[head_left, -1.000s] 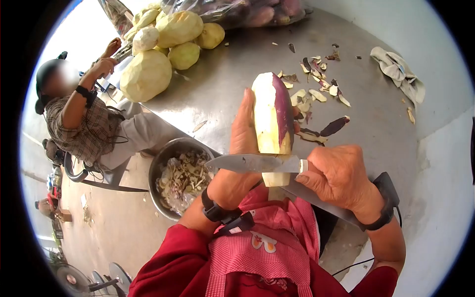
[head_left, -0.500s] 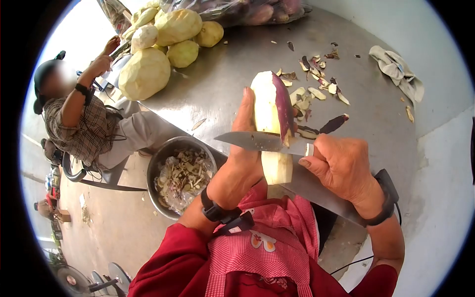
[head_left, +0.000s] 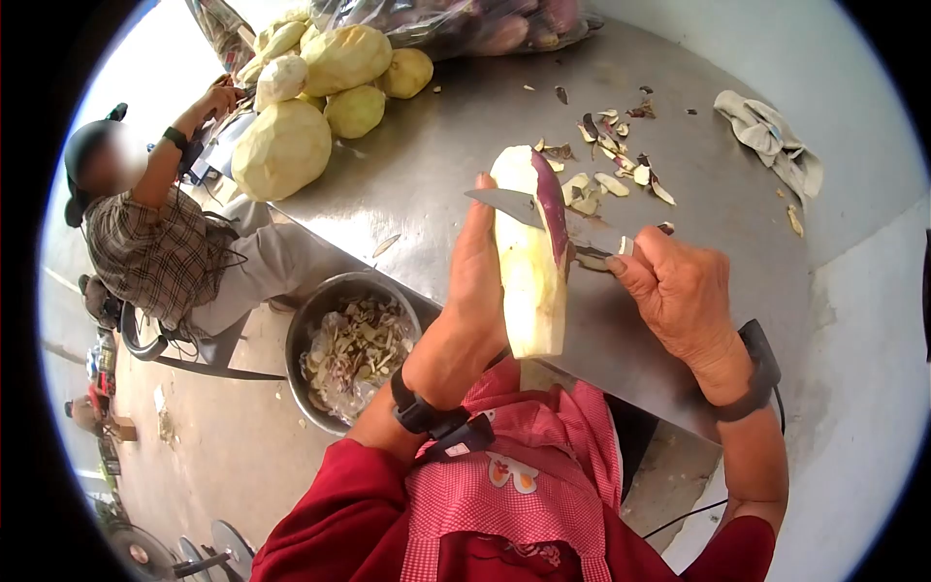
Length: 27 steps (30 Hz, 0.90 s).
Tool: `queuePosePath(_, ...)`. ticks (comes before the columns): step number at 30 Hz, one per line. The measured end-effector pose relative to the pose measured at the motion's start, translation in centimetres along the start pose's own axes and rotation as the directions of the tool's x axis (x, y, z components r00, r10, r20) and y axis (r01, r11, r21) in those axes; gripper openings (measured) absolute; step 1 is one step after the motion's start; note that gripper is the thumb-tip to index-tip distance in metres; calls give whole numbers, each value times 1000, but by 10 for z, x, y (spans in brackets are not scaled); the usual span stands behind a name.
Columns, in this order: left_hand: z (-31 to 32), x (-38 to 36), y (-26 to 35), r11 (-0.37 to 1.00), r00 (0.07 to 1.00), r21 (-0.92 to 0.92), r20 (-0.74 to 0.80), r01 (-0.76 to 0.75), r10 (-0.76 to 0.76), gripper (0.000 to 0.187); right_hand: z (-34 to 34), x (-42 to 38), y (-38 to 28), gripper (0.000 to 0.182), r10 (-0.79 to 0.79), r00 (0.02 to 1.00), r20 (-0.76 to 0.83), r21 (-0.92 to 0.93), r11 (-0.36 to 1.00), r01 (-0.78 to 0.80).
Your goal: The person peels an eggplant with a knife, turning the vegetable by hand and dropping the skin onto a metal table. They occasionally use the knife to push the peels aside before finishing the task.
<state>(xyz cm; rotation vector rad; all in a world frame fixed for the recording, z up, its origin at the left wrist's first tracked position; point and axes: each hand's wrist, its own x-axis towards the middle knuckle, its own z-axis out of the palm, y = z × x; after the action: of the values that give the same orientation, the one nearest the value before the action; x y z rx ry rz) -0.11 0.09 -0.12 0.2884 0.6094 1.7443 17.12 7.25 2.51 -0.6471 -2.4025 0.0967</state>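
My left hand (head_left: 477, 276) holds a long, mostly peeled sweet potato (head_left: 529, 301) upright from its left side, thumb along the edge; its other fingers are hidden behind. A strip of purple skin (head_left: 550, 204) remains on the right side. My right hand (head_left: 682, 301) is closed on the handle of a knife (head_left: 506, 204). The blade slants across the upper half, its tip showing on the left and its middle hidden behind the purple strip. Skin peelings (head_left: 613, 175) lie on the metal table beyond.
Peeled pale tubers (head_left: 281, 150) are piled on the metal table (head_left: 417, 184), beside a plastic bag (head_left: 465, 24) of purple ones. A cloth (head_left: 771, 141) lies at the right edge. A metal bowl of peelings (head_left: 296, 383) stands low left. Another person (head_left: 160, 242) sits at left.
The knife has moved up the sweet potato, and its blade now sits behind the purple strip instead of across the front. My right hand has shifted slightly upward and turned.
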Motion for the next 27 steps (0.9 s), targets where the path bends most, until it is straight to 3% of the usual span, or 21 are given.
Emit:
queuePosePath(3, -2, 0, 0, 1000, 999, -20, 43, -19, 20, 52, 4, -1, 4, 36, 59, 998, -32, -77, 995, -61)
queuePosePath(5, -3, -4, -1, 987, 998, 161, 62, 3, -13, 50, 2, -1, 5, 36, 120, 991, -51, -149, 981, -126)
queuePosePath(8, -2, -3, -5, 985, 997, 171, 74, -27, 14, 51, -4, 1, 2, 38, 54, 998, -37, 1, 999, -54)
queuePosePath(10, -2, -2, -6, 985, 996, 165, 81, -46, 33, 51, 0, 1, -7, 38, 69, 997, -30, 198, 978, -62)
queuePosePath(14, -3, 0, -6, 987, 997, 157, 73, -37, 26, 53, -5, -1, -5, 37, 69, 996, 63, 200, 976, -81)
queuePosePath(16, -1, -1, -4, 987, 993, 161, 120, -4, -15, 54, -1, -2, -7, 37, -26, 999, 29, 209, 978, 20)
queuePosePath(22, 15, -6, -4, 988, 1000, 150, 3, 19, -20, 56, -2, -1, -7, 38, -38, 999, 6, 88, 995, 37)
queuePosePath(27, -5, -3, -4, 971, 989, 235, 130, 34, -67, 54, -1, 1, 0, 38, -11, 998, -66, 13, 1000, 12)
